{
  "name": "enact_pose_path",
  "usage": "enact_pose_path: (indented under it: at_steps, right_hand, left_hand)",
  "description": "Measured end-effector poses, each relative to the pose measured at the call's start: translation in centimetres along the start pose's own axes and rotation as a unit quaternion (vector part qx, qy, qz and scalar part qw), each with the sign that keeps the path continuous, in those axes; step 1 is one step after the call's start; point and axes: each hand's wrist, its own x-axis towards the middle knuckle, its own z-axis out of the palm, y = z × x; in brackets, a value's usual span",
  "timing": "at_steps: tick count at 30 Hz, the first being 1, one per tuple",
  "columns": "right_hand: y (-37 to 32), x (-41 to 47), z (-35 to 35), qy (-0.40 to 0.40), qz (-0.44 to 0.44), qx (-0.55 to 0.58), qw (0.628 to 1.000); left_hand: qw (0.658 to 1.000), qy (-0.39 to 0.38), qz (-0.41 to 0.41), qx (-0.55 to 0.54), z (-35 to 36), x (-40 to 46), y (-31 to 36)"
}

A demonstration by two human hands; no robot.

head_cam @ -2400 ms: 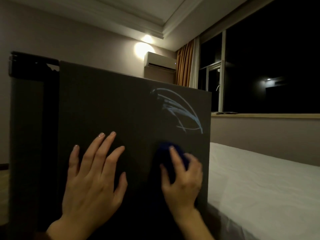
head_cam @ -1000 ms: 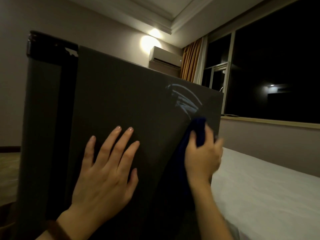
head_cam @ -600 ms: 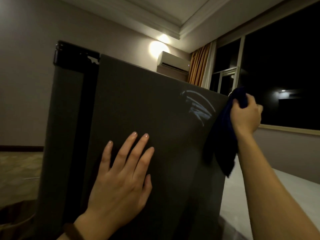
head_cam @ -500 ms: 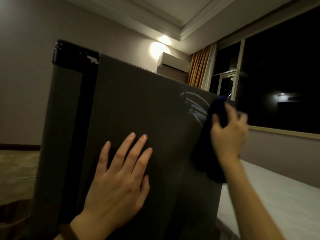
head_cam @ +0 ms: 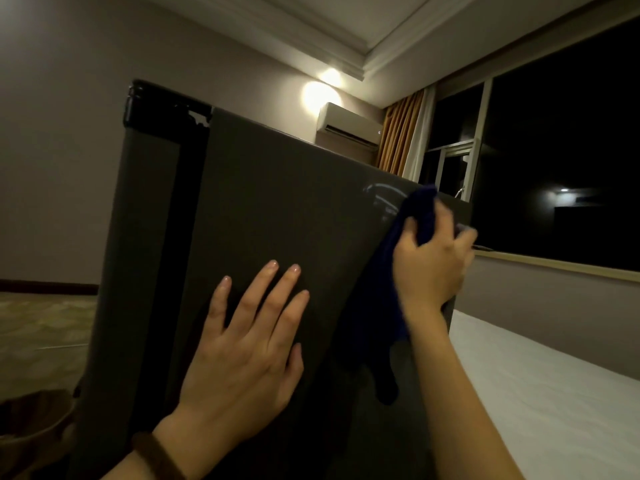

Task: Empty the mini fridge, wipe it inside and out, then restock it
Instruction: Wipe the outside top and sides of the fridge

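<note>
The dark grey mini fridge [head_cam: 284,202] fills the middle of the view, seen from its flat side panel, with a black strip along its left edge. My left hand [head_cam: 249,344] lies flat on the panel with fingers spread. My right hand [head_cam: 433,261] grips a dark blue cloth [head_cam: 388,306] against the panel's upper right corner, over pale smear marks [head_cam: 381,192]. The cloth's loose end hangs down below the hand. The fridge's inside is hidden.
A white bed surface [head_cam: 554,393] lies to the right of the fridge. A dark window [head_cam: 561,161] and curtains [head_cam: 401,129] are behind, with an air conditioner [head_cam: 346,128] on the wall. Patterned floor [head_cam: 41,327] lies at the left.
My right hand has carried the cloth from the panel's lower middle up to its upper right corner and now rubs over the smear marks. My left hand has stayed flat on the panel.
</note>
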Motion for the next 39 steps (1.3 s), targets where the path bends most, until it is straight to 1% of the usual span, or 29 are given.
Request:
enact_pose_path:
  at_steps: [2,4,5,6,7,8,10,11,12,13,14,16,19,20,21,22,23,24,25,26,27,28,29,31,33,36,37,38,39]
  right_hand:
    - [-0.4,-4.6,-0.4,-0.008,-0.142,0.000,0.990]
    - [0.1,-7.3,-0.9,-0.034,-0.276,-0.002,0.961]
    - [0.5,-6.7,-0.8,-0.047,-0.323,-0.012,0.945]
    - [0.8,-5.4,-0.8,-0.054,-0.346,-0.024,0.936]
    - [0.9,-3.7,-0.7,-0.046,-0.333,-0.031,0.941]
    - [0.8,-1.8,-0.6,-0.025,-0.283,-0.034,0.958]
    - [0.3,2.1,-0.4,-0.013,-0.106,-0.021,0.994]
    - [0.2,3.5,-0.3,-0.013,-0.026,-0.019,0.999]
    - [-0.1,4.1,-0.3,-0.012,0.019,-0.025,0.999]
    - [-0.6,3.9,-0.4,-0.014,0.028,-0.030,0.999]
    - [-1.2,2.9,-0.5,-0.018,0.006,-0.030,0.999]
    - [-2.3,-0.8,-0.5,-0.018,-0.100,-0.031,0.994]
    - [-2.4,-5.4,-0.8,-0.042,-0.295,-0.027,0.954]
    - [-2.0,-4.8,-0.9,-0.054,-0.338,-0.038,0.939]
    - [-1.4,-3.5,-0.9,-0.060,-0.349,-0.048,0.934]
    - [-0.8,-2.0,-1.0,-0.051,-0.321,-0.051,0.944]
    - [-0.2,-0.2,-0.8,-0.033,-0.249,-0.049,0.967]
    - [0.2,1.6,-0.8,-0.027,-0.141,-0.036,0.989]
    - [0.5,3.1,-0.7,-0.030,-0.032,-0.019,0.999]
    - [0.4,4.0,-0.7,-0.027,0.041,-0.013,0.999]
    - [-0.2,4.0,-0.8,-0.028,0.067,-0.022,0.997]
    - [-1.3,3.4,-0.9,-0.030,0.056,-0.028,0.998]
    - [-2.7,2.3,-0.9,-0.033,0.017,-0.031,0.999]
    - [-5.9,-0.7,-0.4,-0.032,-0.096,-0.029,0.994]
    - [-8.6,-3.8,-0.3,-0.010,-0.216,-0.013,0.976]
    - [-9.0,-5.0,-0.6,-0.047,-0.347,0.004,0.937]
    - [-8.1,-4.1,-0.6,-0.049,-0.371,-0.003,0.927]
    - [-6.9,-2.8,-0.5,-0.040,-0.367,-0.012,0.929]
    - [-5.5,-1.3,-0.4,-0.019,-0.327,-0.020,0.945]
  left_hand:
    - [1.000,0.005,-0.002,-0.004,0.1,-0.1,0.0]
    - [1.000,0.012,-0.001,-0.006,0.1,-0.2,0.1]
    - [1.000,0.013,0.001,-0.007,0.2,-0.2,0.1]
    - [1.000,0.013,0.001,-0.010,0.2,-0.2,0.1]
    - [1.000,0.013,0.002,-0.014,0.2,-0.2,0.0]
    - [1.000,0.014,0.003,-0.016,0.2,-0.2,0.0]
    - [1.000,0.016,0.005,-0.014,0.2,-0.1,-0.1]
    - [1.000,0.017,0.006,-0.013,0.2,-0.2,-0.1]
    - [1.000,0.019,0.007,-0.013,0.2,-0.2,-0.1]
    - [1.000,0.020,0.008,-0.013,0.2,-0.2,-0.2]
    - [1.000,0.021,0.008,-0.013,0.2,-0.2,-0.2]
    - [1.000,0.027,0.006,-0.016,0.3,-0.3,-0.2]
    - [0.999,0.042,0.001,-0.035,0.3,-0.4,-0.2]
    - [0.998,0.047,-0.001,-0.045,0.3,-0.5,-0.2]
    - [0.997,0.055,-0.004,-0.057,0.2,-0.5,-0.2]
    - [0.996,0.063,-0.008,-0.066,0.2,-0.4,-0.2]
    - [0.995,0.071,-0.009,-0.071,0.1,-0.4,-0.2]
    - [0.994,0.077,-0.009,-0.074,0.1,-0.4,-0.2]
    - [0.994,0.082,-0.009,-0.078,0.2,-0.4,-0.2]
    - [0.992,0.088,-0.007,-0.088,0.2,-0.5,-0.2]
    - [0.990,0.098,-0.006,-0.099,0.2,-0.5,-0.3]
    - [0.987,0.113,-0.006,-0.112,0.3,-0.5,-0.4]
    - [0.983,0.130,-0.007,-0.127,0.3,-0.6,-0.4]
    - [0.972,0.171,-0.010,-0.160,0.1,-0.8,-0.6]
    - [0.960,0.207,-0.017,-0.189,-0.3,-0.8,-0.5]
    - [0.955,0.212,-0.037,-0.202,-0.7,-0.9,-0.4]
    - [0.957,0.205,-0.038,-0.202,-0.7,-0.9,-0.4]
    - [0.960,0.193,-0.036,-0.202,-0.7,-0.8,-0.5]
    - [0.962,0.177,-0.034,-0.203,-0.7,-0.8,-0.5]
